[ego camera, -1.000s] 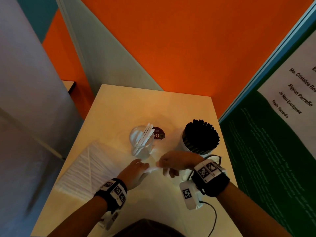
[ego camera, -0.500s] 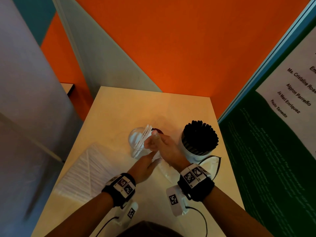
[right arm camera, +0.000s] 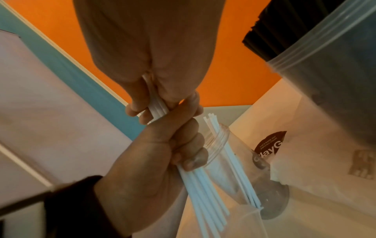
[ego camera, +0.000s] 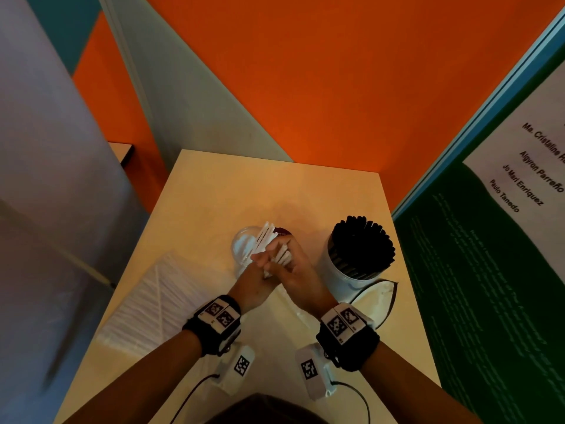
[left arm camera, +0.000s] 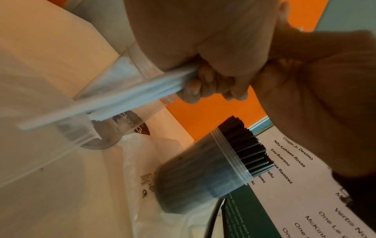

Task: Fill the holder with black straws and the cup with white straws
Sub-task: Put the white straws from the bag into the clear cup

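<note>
On the left part of the desk [ego camera: 214, 194] lies a flat pile of white straws [ego camera: 159, 298], well apart from the containers. Just right of that pile stands the clear cup [ego camera: 241, 249], upright, with a few white straws leaning inside it against its far right rim. Beside the cup's foot, on its far right side, a dark round sticker [right arm camera: 270, 145] shows on the desk.

At the near right edge of the cup the two hands meet around one bundle of white straws [right arm camera: 203, 193]. The left hand [ego camera: 253, 283] comes in from the near left with its fingers [right arm camera: 189, 151] curled tightly round the middle of the bundle. The right hand [ego camera: 299, 270] comes in from the near right; its fingers [right arm camera: 136, 109] and thumb pinch the upper end of the same bundle. The bundle slants, with its lower end near the cup's base on the outside; the left wrist view has it lying across the cup's wall. Whether any of the held straws is inside the rim cannot be told.

Further right, well apart from the cup, stands the holder [ego camera: 339, 270], upright and packed with black straws [ego camera: 362, 246] that stick out above its rim. A crumpled plastic bag [ego camera: 376, 298] lies under and near the holder's base.
</note>
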Demonstrator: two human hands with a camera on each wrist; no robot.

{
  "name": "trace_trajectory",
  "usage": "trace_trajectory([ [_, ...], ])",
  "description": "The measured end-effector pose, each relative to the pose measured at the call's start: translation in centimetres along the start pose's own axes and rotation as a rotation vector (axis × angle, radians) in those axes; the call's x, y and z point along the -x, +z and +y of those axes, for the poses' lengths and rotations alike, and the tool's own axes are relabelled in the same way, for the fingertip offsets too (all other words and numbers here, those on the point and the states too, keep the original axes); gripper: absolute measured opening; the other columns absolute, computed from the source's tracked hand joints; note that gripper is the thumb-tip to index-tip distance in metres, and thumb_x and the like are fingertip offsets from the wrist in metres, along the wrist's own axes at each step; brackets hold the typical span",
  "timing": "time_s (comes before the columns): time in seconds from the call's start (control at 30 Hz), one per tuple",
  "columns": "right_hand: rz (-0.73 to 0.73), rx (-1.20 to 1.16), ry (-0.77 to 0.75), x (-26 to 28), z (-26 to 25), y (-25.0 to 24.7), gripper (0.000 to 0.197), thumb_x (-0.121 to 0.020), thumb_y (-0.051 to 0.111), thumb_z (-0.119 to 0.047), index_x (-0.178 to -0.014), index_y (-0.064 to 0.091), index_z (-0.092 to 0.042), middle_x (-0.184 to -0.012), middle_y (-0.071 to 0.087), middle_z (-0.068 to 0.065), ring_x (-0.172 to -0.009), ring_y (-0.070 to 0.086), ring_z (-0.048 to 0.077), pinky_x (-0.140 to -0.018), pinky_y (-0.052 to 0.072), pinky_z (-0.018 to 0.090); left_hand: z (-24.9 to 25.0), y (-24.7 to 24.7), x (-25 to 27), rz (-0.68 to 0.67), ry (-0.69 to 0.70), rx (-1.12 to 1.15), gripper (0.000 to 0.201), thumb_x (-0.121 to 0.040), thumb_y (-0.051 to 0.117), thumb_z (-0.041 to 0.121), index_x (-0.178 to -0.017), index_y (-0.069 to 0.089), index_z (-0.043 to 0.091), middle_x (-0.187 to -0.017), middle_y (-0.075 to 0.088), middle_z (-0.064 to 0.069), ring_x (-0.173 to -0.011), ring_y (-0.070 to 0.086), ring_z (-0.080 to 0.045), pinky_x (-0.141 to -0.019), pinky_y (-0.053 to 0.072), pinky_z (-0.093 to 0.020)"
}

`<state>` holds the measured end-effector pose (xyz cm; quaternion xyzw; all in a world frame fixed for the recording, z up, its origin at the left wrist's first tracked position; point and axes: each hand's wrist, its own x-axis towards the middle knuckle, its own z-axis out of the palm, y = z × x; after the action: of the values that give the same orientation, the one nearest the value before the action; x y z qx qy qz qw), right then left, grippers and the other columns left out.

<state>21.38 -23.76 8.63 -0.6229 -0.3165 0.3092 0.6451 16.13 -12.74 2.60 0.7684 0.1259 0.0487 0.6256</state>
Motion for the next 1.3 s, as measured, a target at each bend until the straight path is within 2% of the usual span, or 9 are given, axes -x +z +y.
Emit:
trace_trajectory([
  [0.17, 0.038, 0.14, -0.012, -1.5, -2.0, -0.6, 0.031, -0.091, 0.047, 0.01, -0.089, 0.046, -0.02, -0.076, 0.062, -0.001, -0.074, 0.063, 0.019, -0.071, 0.053, 0.033, 1.3, -0.4, -0.4, 0.073, 0.051, -0.031, 0.039, -0.092, 0.061, 0.015, -0.128, 0.05, 0.026, -0.113, 0.054, 0.013, -0.114, 0.055, -0.013, -0.084, 0.041, -0.003],
  [0.3, 0.115, -0.018, -0.112, -3.9, -5.3, -2.6, 0.024, -0.092, 0.046, 0.013, -0.092, 0.043, -0.011, -0.079, 0.062, 0.007, -0.071, 0.062, 0.012, -0.068, 0.05, 0.022, 1.5, -2.6, -1.0, 0.044, 0.104, -0.057, 0.031, -0.081, 0.07, 0.046, -0.107, 0.052, 0.047, -0.11, 0.057, 0.02, -0.099, 0.055, 0.006, -0.083, 0.042, -0.025],
  [0.47, 0.294, -0.096, -0.253, -6.5, -6.8, -4.2, 0.033, -0.094, 0.045, 0.01, -0.108, 0.043, -0.019, -0.076, 0.063, 0.0, -0.081, 0.064, 0.019, -0.087, 0.051, 0.041, -0.7, -6.3, -1.9, 0.176, 0.167, -0.433, 0.088, -0.054, 0.069, 0.075, -0.129, 0.029, 0.051, -0.136, 0.032, 0.019, -0.124, 0.026, 0.004, -0.101, 0.027, -0.032],
  [0.6, 0.383, 0.012, -0.212, -7.7, -3.9, -2.4, 0.037, -0.096, 0.042, 0.007, -0.111, 0.044, -0.027, -0.081, 0.062, 0.005, -0.085, 0.064, 0.022, -0.087, 0.05, 0.041, -2.4, -7.7, -3.2, 0.062, -0.074, -0.533, 0.133, -0.046, 0.076, 0.072, -0.151, 0.007, 0.027, -0.159, 0.007, 0.004, -0.145, 0.012, -0.015, -0.115, 0.019, -0.041],
  [0.77, 0.375, 0.255, -0.06, -8.2, 1.3, -1.9, 0.018, -0.098, 0.05, -0.015, -0.114, 0.053, -0.022, -0.114, 0.061, 0.003, -0.101, 0.059, 0.009, -0.087, 0.047, 0.024, -3.4, -7.9, -4.1, -0.03, -0.212, -0.412, 0.121, -0.061, 0.08, 0.059, -0.151, 0.005, 0.029, -0.159, 0.009, 0.005, -0.143, 0.019, -0.014, -0.113, 0.024, -0.035],
  [0.87, 0.287, 0.436, 0.074, -8.3, 4.2, -2.5, 0.059, -0.09, 0.061, -0.039, -0.14, 0.037, -0.022, -0.143, 0.041, -0.002, -0.119, 0.045, 0.005, -0.09, 0.037, 0.007, -3.3, -7.7, -4.1, -0.047, -0.155, -0.329, 0.087, -0.065, 0.081, 0.053, -0.121, 0.016, 0.067, -0.14, 0.025, 0.018, -0.13, 0.026, -0.006, -0.1, 0.026, -0.028],
  [0.97, 0.144, 0.491, 0.162, -8.4, 6.4, -2.2, 0.091, -0.08, 0.071, -0.045, -0.15, 0.015, -0.028, -0.152, 0.026, -0.004, -0.128, 0.032, 0.005, -0.101, 0.033, 0.025, -3.4, -7.8, -4.1, -0.048, -0.152, -0.299, 0.089, -0.069, 0.083, 0.043, -0.125, 0.016, 0.063, -0.147, 0.023, 0.016, -0.133, 0.024, -0.005, -0.102, 0.023, -0.026],
  [1.13, 0.034, 0.736, 0.031, -9.6, 7.9, 0.2, 0.048, -0.093, 0.057, -0.032, -0.136, 0.039, -0.019, -0.141, 0.044, 0.001, -0.14, 0.026, 0.024, -0.119, 0.015, 0.049, -3.1, -7.9, -4.2, -0.043, -0.13, -0.21, 0.093, -0.065, 0.085, 0.039, -0.139, 0.029, 0.036, -0.149, 0.035, 0.007, -0.132, 0.036, -0.011, -0.106, 0.035, -0.037],
  [1.3, 0.105, 0.817, -0.196, -9.1, 8.0, 3.0, 0.022, -0.091, 0.051, -0.001, -0.111, 0.058, -0.001, -0.113, 0.059, 0.016, -0.107, 0.047, 0.021, -0.095, 0.025, 0.011, -3.5, -8.1, -4.0, -0.017, -0.13, -0.189, 0.084, -0.069, 0.084, 0.02, -0.134, 0.034, 0.038, -0.141, 0.044, 0.006, -0.131, 0.042, -0.017, -0.107, 0.037, -0.046],
])
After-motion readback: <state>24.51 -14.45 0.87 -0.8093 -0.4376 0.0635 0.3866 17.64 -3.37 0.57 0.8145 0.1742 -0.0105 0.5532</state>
